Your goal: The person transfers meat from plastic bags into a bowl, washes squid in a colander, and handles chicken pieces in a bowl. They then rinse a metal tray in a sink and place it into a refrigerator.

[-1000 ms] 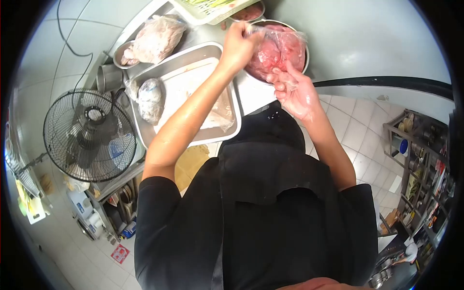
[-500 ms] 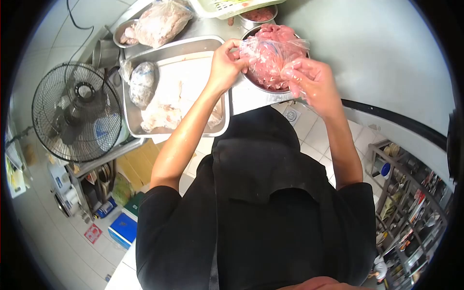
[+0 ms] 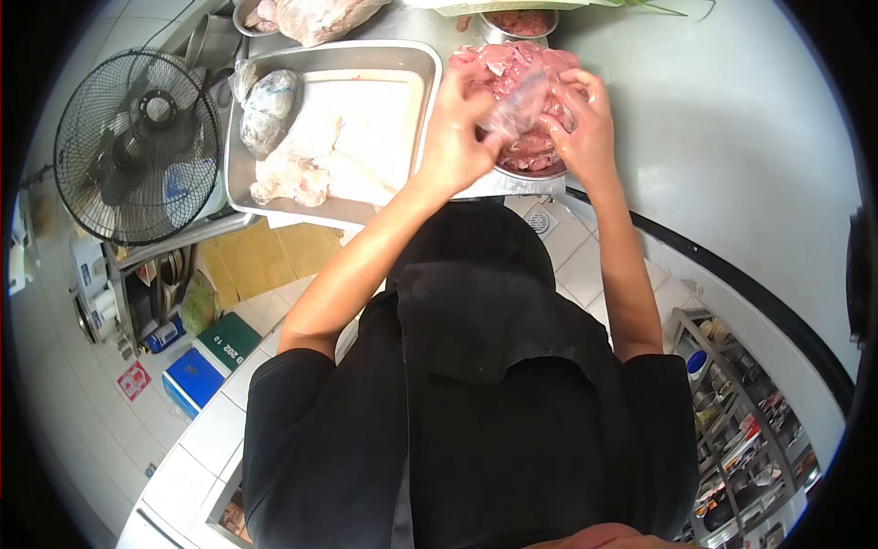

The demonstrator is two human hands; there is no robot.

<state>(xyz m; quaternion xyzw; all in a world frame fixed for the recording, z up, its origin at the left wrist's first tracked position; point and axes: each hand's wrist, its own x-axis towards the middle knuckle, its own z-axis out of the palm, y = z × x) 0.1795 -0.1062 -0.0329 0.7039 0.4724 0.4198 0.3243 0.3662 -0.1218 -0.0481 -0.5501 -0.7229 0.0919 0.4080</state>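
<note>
A clear plastic bag (image 3: 519,108), crumpled and looking nearly flat, is stretched between my two hands. My left hand (image 3: 462,137) grips its near left side with the fingers curled. On the other side, my right hand (image 3: 583,128) pinches the bag with bent fingers. Beneath them is a round metal bowl (image 3: 533,174) heaped with raw pink meat (image 3: 494,62). Meat shows behind and in front of the bag, and the fingers of both hands are close against it. Parts of the bowl's rim are hidden by my hands and the meat.
Left of the bowl, a metal tray (image 3: 389,60) holds a white board (image 3: 380,119), a tied bag of greyish contents (image 3: 270,110) and pale meat pieces (image 3: 291,178). Behind stand bagged meat (image 3: 325,18), a smaller bowl of meat (image 3: 521,22) and a basket (image 3: 476,7). A fan (image 3: 137,146) is at far left.
The bag, full-looking with meat earlier, is now crumpled and loose meat fills the bowl. Both hands have closed inward over the bowl. The view has shifted.
</note>
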